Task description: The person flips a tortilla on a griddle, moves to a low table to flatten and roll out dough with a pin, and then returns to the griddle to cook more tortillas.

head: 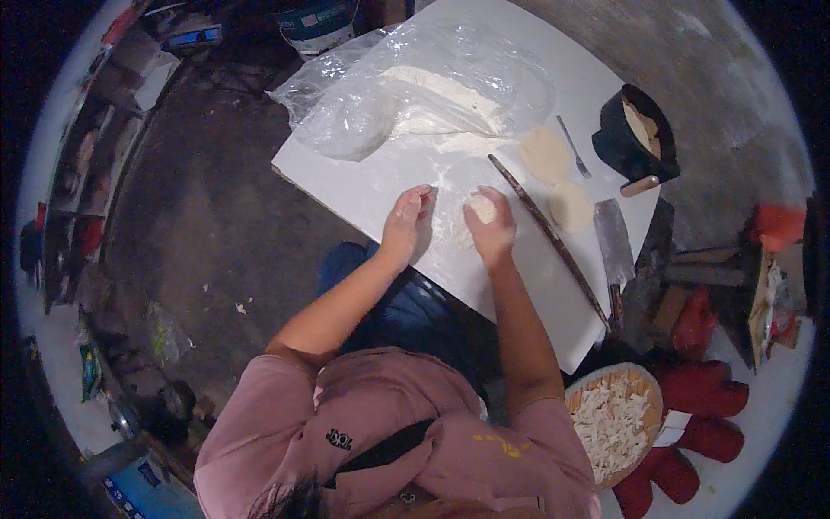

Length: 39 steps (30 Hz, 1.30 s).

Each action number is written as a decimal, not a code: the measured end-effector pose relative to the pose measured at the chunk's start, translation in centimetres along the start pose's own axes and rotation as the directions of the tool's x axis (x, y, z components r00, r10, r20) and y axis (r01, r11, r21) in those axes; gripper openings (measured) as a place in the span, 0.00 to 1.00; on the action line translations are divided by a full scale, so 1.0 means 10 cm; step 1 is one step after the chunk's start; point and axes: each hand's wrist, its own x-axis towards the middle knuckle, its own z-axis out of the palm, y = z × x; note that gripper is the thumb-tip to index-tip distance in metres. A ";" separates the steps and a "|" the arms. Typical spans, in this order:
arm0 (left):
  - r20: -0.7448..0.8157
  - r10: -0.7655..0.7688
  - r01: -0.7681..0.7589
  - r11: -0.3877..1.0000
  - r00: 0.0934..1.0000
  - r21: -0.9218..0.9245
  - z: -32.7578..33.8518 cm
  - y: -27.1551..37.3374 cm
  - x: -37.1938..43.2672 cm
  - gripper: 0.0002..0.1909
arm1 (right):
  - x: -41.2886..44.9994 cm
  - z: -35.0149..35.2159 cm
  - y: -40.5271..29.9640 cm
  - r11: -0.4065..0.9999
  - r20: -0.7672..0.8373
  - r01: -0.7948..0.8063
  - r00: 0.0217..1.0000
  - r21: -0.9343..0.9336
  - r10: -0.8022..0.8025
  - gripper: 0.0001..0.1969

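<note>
On the floured white tabletop [363, 188], my right hand [494, 224] is curled around a small ball of dough [482, 209]. My left hand [410, 217] is a little to its left, fingers bent and floury, with nothing seen in it. A thin dark rolling pin [548, 233] lies slantwise to the right of my right hand. Beyond it are two flat rounds of dough [546, 154], with a fork [574, 148] alongside. A cleaver [615, 240] rests near the right edge. Behind my hands, flour [447, 91] lies in and beside a clear plastic bag [353, 130].
A black pot [609, 139] with a wooden handle, holding pale pieces, stands at the table's right edge. Low at the right, a round wooden tray [656, 415] carries many pale dough pieces beside a red cushion-like object [710, 438]. A bucket [318, 26] stands behind the table; shelving [97, 162] lines the left.
</note>
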 end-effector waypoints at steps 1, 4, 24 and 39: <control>-0.068 0.002 0.011 0.984 0.998 0.179 -0.03 0.12 0.04 0.26 | 0.01 -0.04 0.00 0.999 -0.003 -0.034 0.999 0.033 0.034 0.28; -0.059 -0.013 0.017 0.998 0.998 0.067 -0.16 0.20 0.07 0.22 | 0.06 -0.10 -0.23 0.965 -0.030 -0.191 0.979 0.180 0.199 0.24; -0.325 0.115 -0.046 0.976 0.939 0.212 -0.88 0.42 0.27 0.14 | 0.70 0.44 0.04 0.966 -0.079 -0.232 0.967 0.116 0.242 0.33; -0.297 0.110 -0.040 0.971 0.949 0.234 -0.70 0.33 0.20 0.14 | -0.30 0.25 -0.33 0.973 0.483 0.222 0.846 0.061 -0.223 0.29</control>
